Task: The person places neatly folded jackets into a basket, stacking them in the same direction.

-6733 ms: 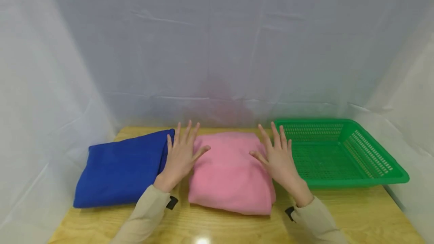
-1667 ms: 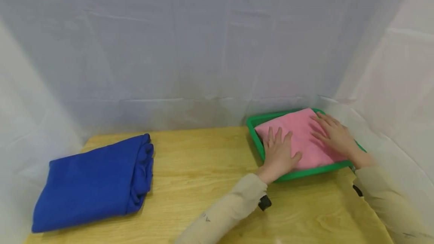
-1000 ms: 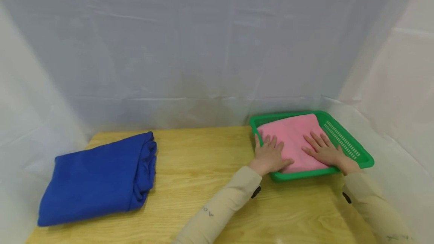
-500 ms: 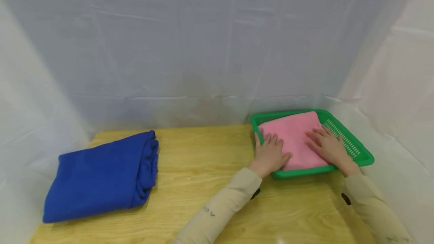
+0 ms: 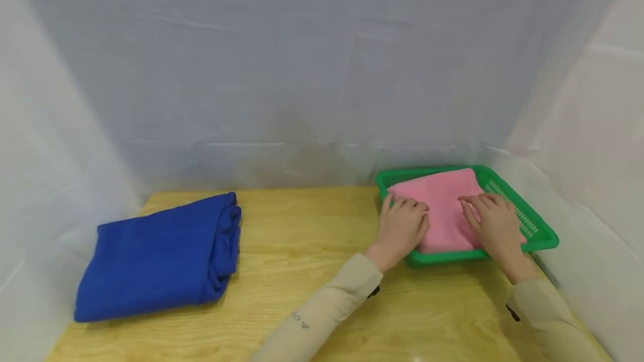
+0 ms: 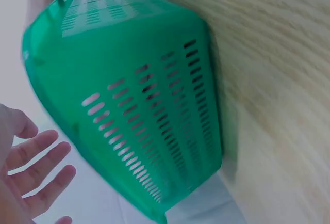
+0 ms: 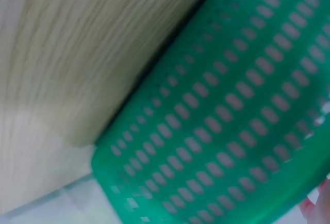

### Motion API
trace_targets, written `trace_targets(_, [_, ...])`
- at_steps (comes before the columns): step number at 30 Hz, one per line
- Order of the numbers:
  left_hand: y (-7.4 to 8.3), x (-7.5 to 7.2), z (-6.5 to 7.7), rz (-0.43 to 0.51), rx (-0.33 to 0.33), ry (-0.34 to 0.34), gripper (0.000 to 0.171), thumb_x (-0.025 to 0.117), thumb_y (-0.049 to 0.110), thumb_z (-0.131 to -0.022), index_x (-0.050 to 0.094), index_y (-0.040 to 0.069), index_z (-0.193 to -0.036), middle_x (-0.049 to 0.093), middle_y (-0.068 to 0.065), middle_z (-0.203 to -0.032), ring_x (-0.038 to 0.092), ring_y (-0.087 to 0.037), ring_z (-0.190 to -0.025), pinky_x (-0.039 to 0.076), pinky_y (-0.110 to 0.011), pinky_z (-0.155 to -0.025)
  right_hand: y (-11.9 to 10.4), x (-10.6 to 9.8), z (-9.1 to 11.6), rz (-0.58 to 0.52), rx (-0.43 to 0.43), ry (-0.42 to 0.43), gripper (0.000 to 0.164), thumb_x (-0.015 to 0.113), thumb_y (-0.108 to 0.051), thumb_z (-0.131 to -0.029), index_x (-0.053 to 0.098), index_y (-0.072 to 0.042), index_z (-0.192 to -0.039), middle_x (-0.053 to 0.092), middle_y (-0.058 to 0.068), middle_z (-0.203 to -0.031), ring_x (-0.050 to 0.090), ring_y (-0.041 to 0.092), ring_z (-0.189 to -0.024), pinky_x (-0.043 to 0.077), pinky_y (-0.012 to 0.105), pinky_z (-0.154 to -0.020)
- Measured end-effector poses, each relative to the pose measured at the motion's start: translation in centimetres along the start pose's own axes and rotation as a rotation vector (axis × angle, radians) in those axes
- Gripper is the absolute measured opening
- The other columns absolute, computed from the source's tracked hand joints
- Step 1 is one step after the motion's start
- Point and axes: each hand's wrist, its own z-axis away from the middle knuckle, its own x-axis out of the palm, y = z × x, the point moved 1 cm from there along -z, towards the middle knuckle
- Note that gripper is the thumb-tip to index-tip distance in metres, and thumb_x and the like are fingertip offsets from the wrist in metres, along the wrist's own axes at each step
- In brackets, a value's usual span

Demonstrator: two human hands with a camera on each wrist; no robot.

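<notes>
A folded pink cloth [image 5: 445,205] lies inside a green plastic basket [image 5: 448,257] at the right of the table. Above the basket's left side hovers my left hand [image 5: 401,228], its fingers loosely bent. In the left wrist view, that hand [image 6: 33,170] is apart from the slotted green wall [image 6: 118,48]. My right hand [image 5: 497,228] is over the cloth's right part, fingers drawn together and slightly bent; whether the fingertips touch the cloth I cannot tell. The right wrist view is filled by the basket's front wall [image 7: 221,110], and only a sliver of fingers [image 7: 317,206] shows.
A folded blue cloth [image 5: 156,258] lies on the left of the wooden table [image 5: 302,250], its gathered edge facing right. White sheeting [image 5: 322,71] stands behind the table and along both sides, close to the basket's back and right.
The pink cloth went from mid-table into the basket. Both hands pressed flat on it, spread; now their fingers have drawn together and lifted. The blue cloth stays on the left.
</notes>
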Motion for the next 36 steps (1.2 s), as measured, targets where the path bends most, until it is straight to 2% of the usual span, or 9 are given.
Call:
trace_targets(3, [-1.0, -0.7, 0.5, 0.004, 0.013, 0.058, 0.014, 0.064, 0.034, -0.099, 0.076, 0.03, -0.104, 0.074, 0.015, -0.102, 0.067, -0.007, -0.101, 0.044, -0.043, -0.107, -1.8, -0.1, -0.4, 0.013, -0.071, 0.018, 0.04, 0.052, -0.04, -0.105, 0.075, -0.008, -0.106, 0.074, 0.015, -0.096, 0.062, 0.041, -0.103, 0.046, 0.063, -0.085])
trace_targets(5, [-1.7, -1.1, 0.9, 0.008, 0.015, 0.076, 0.012, 0.065, 0.033, -0.098, 0.076, 0.029, -0.103, 0.074, 0.014, -0.101, 0.067, -0.008, -0.102, 0.043, -0.043, -0.108, -3.0, -0.1, -0.9, 0.015, -0.103, 0.028, 0.053, 0.04, -0.05, -0.108, 0.075, -0.01, -0.107, 0.074, 0.014, -0.097, 0.062, 0.04, -0.104, 0.047, 0.062, -0.086])
trace_targets(7, [-2.5, -1.5, 1.2, 0.015, 0.009, 0.079, 0.012, 0.065, 0.032, -0.098, 0.076, 0.028, -0.102, 0.074, 0.013, -0.102, 0.066, -0.01, -0.102, 0.043, -0.042, -0.108, -4.1, -0.1, -1.5, 0.016, -0.128, 0.032, 0.058, 0.036, -0.053, -0.108, 0.075, -0.01, -0.109, 0.074, 0.013, -0.098, 0.062, 0.039, -0.104, 0.047, 0.06, -0.088])
trace_targets(14, [-4.7, -2.8, 2.0, 0.03, -0.042, 0.043, 0.016, 0.063, 0.032, -0.1, 0.075, 0.024, -0.107, 0.074, 0.009, -0.106, 0.068, -0.012, -0.103, 0.044, -0.045, -0.109, -7.6, 0.8, -3.4, -0.011, -0.202, 0.072, 0.057, 0.037, -0.051, -0.108, 0.075, -0.009, -0.107, 0.075, 0.013, -0.095, 0.065, 0.039, -0.097, 0.051, 0.057, -0.085])
trace_targets(19, [-6.5, -3.4, 2.5, 0.035, -0.072, 0.062, 0.016, 0.064, 0.03, -0.1, 0.075, 0.023, -0.108, 0.075, 0.009, -0.105, 0.068, -0.013, -0.101, 0.046, -0.046, -0.106, -9.6, 1.9, -4.1, -0.071, -0.191, 0.075, 0.057, 0.037, -0.051, -0.109, 0.076, -0.009, -0.109, 0.074, 0.013, -0.098, 0.065, 0.038, -0.098, 0.051, 0.056, -0.085])
trace_targets(24, [-8.9, -3.9, 3.3, 0.044, -0.101, 0.123, 0.012, 0.067, 0.026, -0.097, 0.076, 0.02, -0.104, 0.076, 0.005, -0.101, 0.069, -0.016, -0.099, 0.045, -0.048, -0.107, -11.5, 3.2, -4.5, -0.128, -0.175, 0.043, 0.05, 0.043, -0.048, -0.108, 0.075, -0.009, -0.112, 0.074, 0.012, -0.106, 0.064, 0.037, -0.102, 0.051, 0.055, -0.089])
trace_targets(29, [-11.5, -5.0, 4.7, 0.044, -0.14, 0.122, 0.013, 0.067, 0.025, -0.098, 0.076, 0.017, -0.104, 0.076, 0.001, -0.103, 0.069, -0.02, -0.1, 0.044, -0.052, -0.107, -13.5, 4.1, -5.0, -0.152, -0.162, -0.003, 0.045, 0.048, -0.045, -0.107, 0.074, -0.009, -0.114, 0.074, 0.011, -0.108, 0.064, 0.036, -0.104, 0.05, 0.054, -0.091])
trace_targets(33, [-13.6, -5.8, 6.0, 0.034, -0.179, 0.111, 0.014, 0.066, 0.023, -0.098, 0.076, 0.016, -0.105, 0.076, 0.001, -0.103, 0.069, -0.021, -0.1, 0.043, -0.053, -0.108, -15.1, 4.8, -5.2, -0.168, -0.161, -0.056, 0.031, 0.06, -0.034, -0.102, 0.072, -0.009, -0.117, 0.073, 0.01, -0.109, 0.063, 0.035, -0.107, 0.048, 0.054, -0.094])
trace_targets(36, [-15.0, -6.3, 7.1, 0.016, -0.208, 0.102, 0.013, 0.067, 0.022, -0.098, 0.076, 0.016, -0.106, 0.076, 0.0, -0.102, 0.07, -0.022, -0.099, 0.043, -0.053, -0.107, -16.3, 5.5, -5.4, -0.178, -0.174, -0.072, 0.03, 0.066, -0.03, -0.099, 0.071, -0.01, -0.12, 0.072, 0.01, -0.11, 0.062, 0.034, -0.107, 0.048, 0.054, -0.096])
